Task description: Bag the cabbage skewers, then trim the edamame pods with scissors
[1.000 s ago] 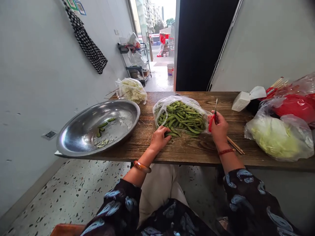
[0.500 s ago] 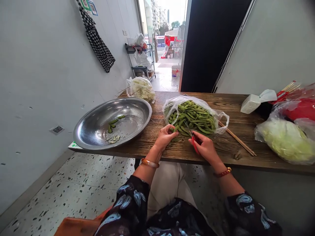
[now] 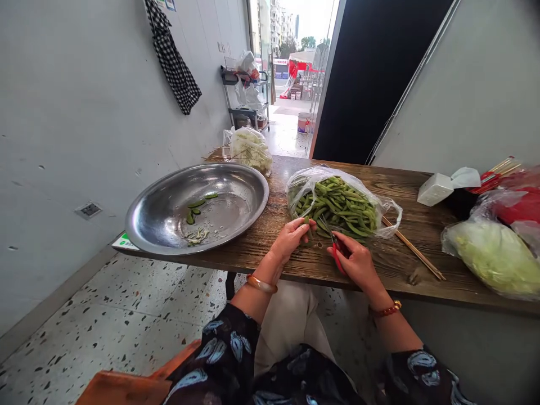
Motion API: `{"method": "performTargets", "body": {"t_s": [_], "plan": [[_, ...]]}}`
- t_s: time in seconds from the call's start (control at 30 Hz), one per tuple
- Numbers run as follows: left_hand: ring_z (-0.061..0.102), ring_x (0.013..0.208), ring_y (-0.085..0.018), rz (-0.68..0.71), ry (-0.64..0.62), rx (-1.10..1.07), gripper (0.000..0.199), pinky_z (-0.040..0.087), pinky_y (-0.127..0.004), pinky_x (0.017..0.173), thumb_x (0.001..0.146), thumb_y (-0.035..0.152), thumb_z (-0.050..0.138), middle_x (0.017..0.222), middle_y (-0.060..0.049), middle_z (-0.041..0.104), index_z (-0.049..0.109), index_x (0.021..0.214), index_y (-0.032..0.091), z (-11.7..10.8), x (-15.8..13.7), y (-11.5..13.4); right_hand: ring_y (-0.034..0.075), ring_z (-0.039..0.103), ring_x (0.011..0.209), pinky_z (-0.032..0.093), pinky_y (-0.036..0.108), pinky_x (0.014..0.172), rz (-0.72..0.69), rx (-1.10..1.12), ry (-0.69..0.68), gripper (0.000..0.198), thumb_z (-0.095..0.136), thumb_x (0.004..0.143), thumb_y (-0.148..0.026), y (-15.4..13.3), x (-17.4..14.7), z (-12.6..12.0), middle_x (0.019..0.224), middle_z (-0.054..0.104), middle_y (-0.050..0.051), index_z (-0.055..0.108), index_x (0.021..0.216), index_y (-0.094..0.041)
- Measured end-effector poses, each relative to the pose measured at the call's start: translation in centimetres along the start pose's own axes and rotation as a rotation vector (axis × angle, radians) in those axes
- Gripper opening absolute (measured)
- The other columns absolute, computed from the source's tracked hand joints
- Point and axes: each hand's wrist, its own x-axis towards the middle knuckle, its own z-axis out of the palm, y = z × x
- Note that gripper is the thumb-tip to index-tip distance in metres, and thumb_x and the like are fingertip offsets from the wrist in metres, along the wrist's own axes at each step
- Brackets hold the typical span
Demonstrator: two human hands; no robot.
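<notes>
My left hand (image 3: 291, 239) pinches a green edamame pod (image 3: 306, 221) at the front of the plastic bag. In my right hand (image 3: 356, 256) is a pair of red-handled scissors (image 3: 338, 254), with the blades slightly apart and pointing up-left toward the pod. Just beyond both hands lies a heap of edamame pods (image 3: 343, 202) in an open clear plastic bag (image 3: 297, 191). To the left, a wide steel basin (image 3: 145, 216) holds several cut pods (image 3: 194, 211) and some pale scraps (image 3: 196, 236).
Everything stands on a dark wooden table (image 3: 253, 253). A bag of pale vegetable (image 3: 251, 149) sits behind the basin. On the right are wooden chopsticks (image 3: 415, 250), a tissue pack (image 3: 436, 188) and a bagged cabbage (image 3: 493, 253). An orange stool (image 3: 122, 388) is at the lower left.
The view has shifted slightly. The pod in my left hand now stands more upright, and the scissors' blades are parted a little more distinctly.
</notes>
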Motion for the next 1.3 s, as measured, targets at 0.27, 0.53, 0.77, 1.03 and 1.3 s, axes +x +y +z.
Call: {"method": "performTargets", "body": {"t_s": [0.27, 0.53, 0.77, 1.03, 1.3], "plan": [[0.048, 0.06, -0.007, 0.025, 0.04, -0.019, 0.036, 0.038, -0.019, 0.054, 0.067, 0.037, 0.077, 0.085, -0.004, 0.067, 0.071, 0.092, 0.013, 0.3, -0.3, -0.2, 0.023, 0.066, 0.09, 0.053, 0.038, 0.081, -0.005, 0.02, -0.031, 0.046, 0.06, 0.085, -0.044, -0.2, 0.0, -0.2, 0.107, 0.07, 0.011, 0.062, 0.123, -0.019], [0.057, 0.079, -0.015, 0.267, 0.03, 0.318, 0.017, 0.044, -0.027, 0.079, 0.067, 0.024, 0.077, 0.08, -0.003, 0.065, 0.071, 0.081, 0.015, 0.5, 0.1, -0.8, 0.02, 0.062, 0.079, 0.052, 0.034, 0.075, -0.078, 0.041, -0.104, 0.043, 0.061, 0.085, -0.038, -0.4, 0.0, -0.3, 0.091, 0.067, 0.006, 0.06, 0.125, -0.021], [0.057, 0.08, -0.015, 0.312, -0.015, 0.397, 0.016, 0.045, -0.027, 0.077, 0.079, 0.029, 0.066, 0.083, -0.005, 0.064, 0.072, 0.083, 0.015, 0.6, 0.1, -0.5, 0.018, 0.059, 0.074, 0.051, 0.032, 0.071, -0.1, 0.058, -0.092, 0.042, 0.062, 0.085, -0.036, -0.3, 0.0, -0.2, 0.085, 0.064, 0.005, 0.06, 0.123, -0.019], [0.04, 0.046, -0.004, 0.092, 0.051, 0.151, 0.029, 0.032, -0.018, 0.042, 0.07, 0.036, 0.075, 0.066, 0.005, 0.054, 0.059, 0.081, 0.015, 1.0, -0.1, -0.6, 0.021, 0.063, 0.083, 0.053, 0.035, 0.077, -0.047, 0.067, -0.056, 0.043, 0.061, 0.086, -0.04, -0.2, -0.2, -0.3, 0.098, 0.067, 0.008, 0.06, 0.124, -0.021], [0.04, 0.042, 0.0, 0.079, 0.025, 0.134, 0.036, 0.032, -0.017, 0.038, 0.067, 0.039, 0.077, 0.078, 0.002, 0.06, 0.064, 0.089, 0.013, 1.1, -0.2, -0.5, 0.019, 0.06, 0.074, 0.053, 0.034, 0.072, -0.111, 0.045, -0.102, 0.045, 0.062, 0.085, -0.039, -0.3, -0.1, -0.1, 0.085, 0.064, 0.004, 0.058, 0.127, -0.022]]}}
